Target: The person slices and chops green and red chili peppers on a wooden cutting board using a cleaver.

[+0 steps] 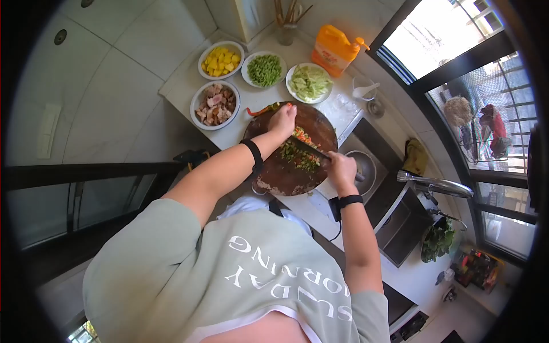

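A round wooden chopping board [266, 166] lies on the counter with chopped red and green pieces [307, 162] across its middle. My right hand [343, 171] is closed round the handle of a knife [309, 148], whose dark blade lies over the chopped pieces. At the board's far side my left hand [283, 121] is closed, with a bit of red showing at its fingertips; what it holds is mostly hidden. Just left of that hand, a red and green chili pepper [260, 110] rests at the board's edge.
Beyond the board stand bowls of meat [216, 106] and yellow chunks [220, 62], plates of green pieces [264, 70] and shredded cabbage [309, 83], and an orange jug [334, 50]. To the right are a metal bowl [369, 171], a sink [400, 226] and a faucet [437, 185].
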{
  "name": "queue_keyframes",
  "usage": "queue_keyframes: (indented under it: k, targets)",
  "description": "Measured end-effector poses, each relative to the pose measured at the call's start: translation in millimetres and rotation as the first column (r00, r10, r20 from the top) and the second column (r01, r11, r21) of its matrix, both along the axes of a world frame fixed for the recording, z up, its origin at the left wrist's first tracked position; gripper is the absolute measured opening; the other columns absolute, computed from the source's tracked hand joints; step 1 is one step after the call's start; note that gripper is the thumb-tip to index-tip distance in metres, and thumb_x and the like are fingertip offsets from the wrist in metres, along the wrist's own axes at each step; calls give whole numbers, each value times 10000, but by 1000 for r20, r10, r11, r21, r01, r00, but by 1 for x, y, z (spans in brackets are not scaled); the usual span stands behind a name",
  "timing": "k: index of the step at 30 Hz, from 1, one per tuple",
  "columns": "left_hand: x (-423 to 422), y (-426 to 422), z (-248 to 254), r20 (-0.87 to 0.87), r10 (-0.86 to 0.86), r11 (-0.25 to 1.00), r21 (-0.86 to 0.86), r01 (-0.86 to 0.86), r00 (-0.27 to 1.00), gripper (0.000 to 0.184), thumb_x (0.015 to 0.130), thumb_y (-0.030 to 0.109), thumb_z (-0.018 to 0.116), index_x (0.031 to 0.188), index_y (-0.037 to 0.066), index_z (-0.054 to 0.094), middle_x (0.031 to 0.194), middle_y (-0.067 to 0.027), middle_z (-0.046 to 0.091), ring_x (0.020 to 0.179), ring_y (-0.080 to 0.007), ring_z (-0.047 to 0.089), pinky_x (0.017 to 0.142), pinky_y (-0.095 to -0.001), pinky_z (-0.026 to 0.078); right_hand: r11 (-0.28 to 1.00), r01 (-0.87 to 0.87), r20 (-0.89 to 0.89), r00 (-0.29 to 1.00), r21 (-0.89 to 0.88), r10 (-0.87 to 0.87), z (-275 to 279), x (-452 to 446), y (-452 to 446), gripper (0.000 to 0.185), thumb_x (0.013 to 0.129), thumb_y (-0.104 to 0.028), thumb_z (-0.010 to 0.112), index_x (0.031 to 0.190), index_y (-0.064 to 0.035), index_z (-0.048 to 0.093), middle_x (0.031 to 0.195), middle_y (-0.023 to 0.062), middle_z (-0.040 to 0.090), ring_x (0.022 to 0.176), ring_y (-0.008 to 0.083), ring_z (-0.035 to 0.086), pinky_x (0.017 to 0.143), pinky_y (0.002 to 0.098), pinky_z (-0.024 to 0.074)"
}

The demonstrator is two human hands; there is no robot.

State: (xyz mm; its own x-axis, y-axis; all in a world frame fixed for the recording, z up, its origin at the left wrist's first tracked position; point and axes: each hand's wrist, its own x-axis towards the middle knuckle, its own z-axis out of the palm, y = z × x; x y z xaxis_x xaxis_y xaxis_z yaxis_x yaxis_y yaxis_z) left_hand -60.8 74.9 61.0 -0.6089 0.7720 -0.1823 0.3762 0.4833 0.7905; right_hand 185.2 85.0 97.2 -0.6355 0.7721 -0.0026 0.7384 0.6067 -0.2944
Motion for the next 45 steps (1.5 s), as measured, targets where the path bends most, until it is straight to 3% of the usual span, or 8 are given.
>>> queue_keyframes:
  k: [3, 8, 12, 19, 27, 37, 39, 45]
  targets:
    - [15, -6, -8, 21, 6, 1000, 29, -7, 1000, 384, 987, 431, 455, 993, 77, 602, 930, -176, 687, 908, -401, 645, 781, -504, 488, 1000, 8, -169, 986, -13, -10, -16, 7, -9, 47, 811, -186, 644, 774, -157, 649, 719, 63, 657, 690, 275, 651, 646, 413, 448]
    - [-3, -7, -11, -1, -24, 988, -151, 24, 1000, 363, 982, 417, 477, 989, 79, 609, 945, -172, 690, 914, -393, 647, 791, -492, 492, 992, -5, 74, 997, 127, -5, -6, -3, -12, 21, 812, -174, 651, 802, -159, 662, 728, 56, 659, 680, 278, 645, 656, 413, 444]
    - [7, -17, 9, 122, 65, 994, 83, -75, 990, 376, 983, 420, 479, 999, 67, 611, 954, -177, 693, 930, -386, 649, 804, -467, 492, 998, 36, -100, 995, 53, -30, 9, 6, -21, 19, 806, -189, 660, 799, -172, 662, 733, 42, 658, 671, 273, 635, 671, 419, 439]
    - [9, -57, -24, -15, 104, 984, 146, -101, 994, 327, 976, 389, 510, 967, 73, 591, 853, -159, 684, 833, -382, 654, 733, -496, 489, 975, 48, 120, 990, 217, -75, -26, -1, -62, 32, 811, -217, 694, 822, -191, 678, 751, 10, 642, 727, 240, 640, 692, 372, 451]
    - [20, -25, -16, -39, 90, 988, 131, -84, 995, 281, 972, 335, 534, 976, 65, 611, 846, -161, 680, 823, -369, 655, 731, -460, 498, 988, 58, -102, 994, 146, -43, -17, 6, -39, 63, 787, -144, 589, 744, -179, 618, 694, 5, 611, 662, 213, 633, 632, 386, 432]
    - [-33, -20, -27, -67, 88, 996, -18, -89, 994, 365, 954, 398, 507, 915, 85, 692, 916, -155, 699, 913, -350, 667, 785, -456, 513, 998, 55, 136, 989, -44, -49, 23, 16, -1, 130, 836, -242, 663, 912, -145, 704, 832, 83, 697, 807, 290, 661, 746, 413, 446]
    - [-24, -23, -23, -329, -81, 947, -319, -30, 941, 350, 927, 401, 531, 914, 92, 694, 967, -197, 685, 915, -402, 656, 822, -468, 519, 996, 55, 49, 997, 66, -59, 17, 14, 16, 71, 796, -192, 619, 802, -152, 678, 755, 64, 682, 746, 280, 656, 730, 430, 450]
    - [26, -41, -33, -95, -132, 957, -271, 102, 987, 226, 912, 228, 550, 1088, 148, 666, 1131, -164, 606, 1099, -350, 579, 962, -484, 462, 965, 207, 109, 968, 162, -226, -12, 1, 38, 118, 859, -211, 590, 836, -165, 697, 751, 67, 677, 728, 281, 661, 720, 427, 443]
